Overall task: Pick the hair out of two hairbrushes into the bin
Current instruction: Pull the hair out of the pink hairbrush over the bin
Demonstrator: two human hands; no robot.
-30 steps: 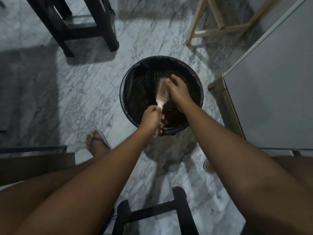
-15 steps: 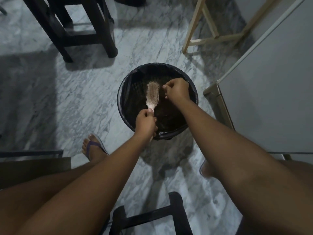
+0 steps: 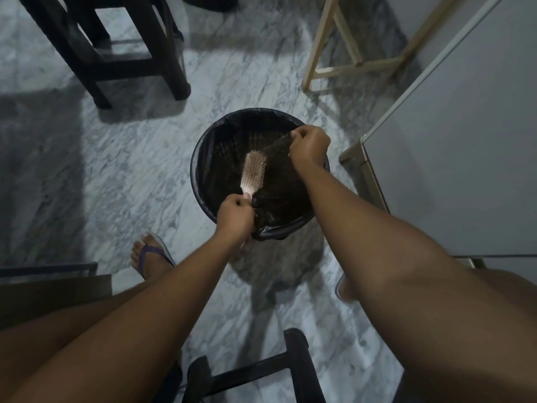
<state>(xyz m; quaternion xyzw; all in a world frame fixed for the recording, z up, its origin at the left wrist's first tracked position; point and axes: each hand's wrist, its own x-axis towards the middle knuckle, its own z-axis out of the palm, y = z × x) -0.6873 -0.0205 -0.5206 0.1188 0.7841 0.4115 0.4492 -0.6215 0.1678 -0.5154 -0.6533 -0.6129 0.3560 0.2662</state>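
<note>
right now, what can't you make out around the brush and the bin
- Handle of the hairbrush, head view: wrapped inside the left hand.
- Contents of the bin, head view: the dark liner and dim light swallow them.
- The hair pinched by the right hand, head view: too dim to tell where it leaves the bristles.
- The second hairbrush: nowhere in the frame.

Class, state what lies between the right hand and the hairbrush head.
A stretched web of dark hair, running from the hairbrush bristles to the right hand above the bin; head view.

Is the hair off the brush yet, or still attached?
Still attached: a dark web of hair stretches from the brush to the right hand pinching it above the bin.
</note>
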